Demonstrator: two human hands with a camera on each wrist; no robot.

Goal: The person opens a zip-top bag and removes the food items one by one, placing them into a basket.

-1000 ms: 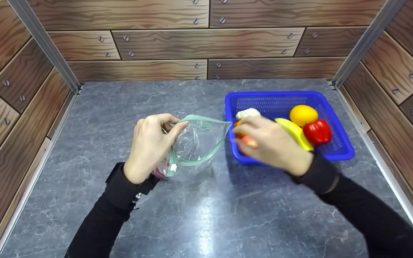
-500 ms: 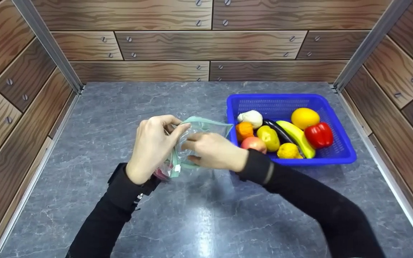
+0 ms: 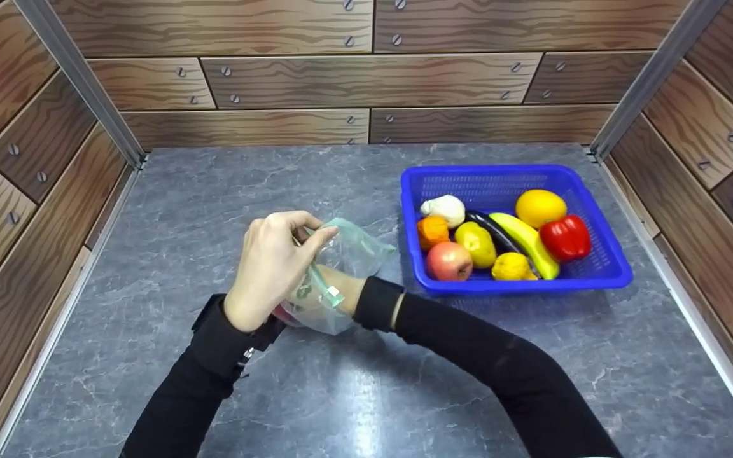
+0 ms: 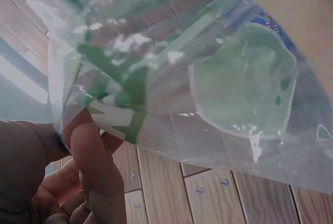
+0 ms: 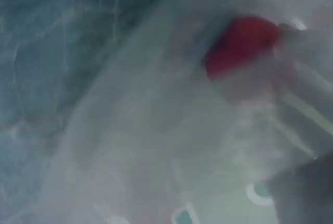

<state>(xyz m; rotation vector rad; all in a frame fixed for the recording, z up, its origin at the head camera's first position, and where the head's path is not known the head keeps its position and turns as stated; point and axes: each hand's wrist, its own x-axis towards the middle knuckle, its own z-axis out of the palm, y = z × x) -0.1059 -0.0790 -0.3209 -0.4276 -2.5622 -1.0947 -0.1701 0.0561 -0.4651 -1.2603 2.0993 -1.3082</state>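
Note:
Thumb and fingertips of my left hand [image 3: 277, 261] pinch the green-edged mouth of a clear zip bag [image 3: 360, 251] with a white slider [image 3: 333, 291]. My right hand [image 3: 342, 280] reaches inside the bag from the right, its fingers hidden behind plastic and my left hand. A red, rounded item [image 3: 282, 313] shows low in the bag, below my left hand. In the blurred right wrist view a red item [image 5: 244, 44] lies ahead, seen through cloudy plastic; I cannot tell whether the right fingers hold it. A green print [image 4: 244, 83] marks the bag in the left wrist view.
A blue plastic basket [image 3: 516, 287] stands to the right, holding an apple [image 3: 449, 261], a banana [image 3: 522, 242], an eggplant [image 3: 495, 230], a red bell pepper [image 3: 565, 238], an orange [image 3: 540, 208] and several other pieces. Wood-patterned walls [image 3: 366, 79] enclose the grey marbled tabletop [image 3: 245, 178].
My right hand has gone from over the basket's left side leftward and down into the bag. The apple is uncovered in the basket. The bag's slider edge has swung right; my left hand keeps its pinch.

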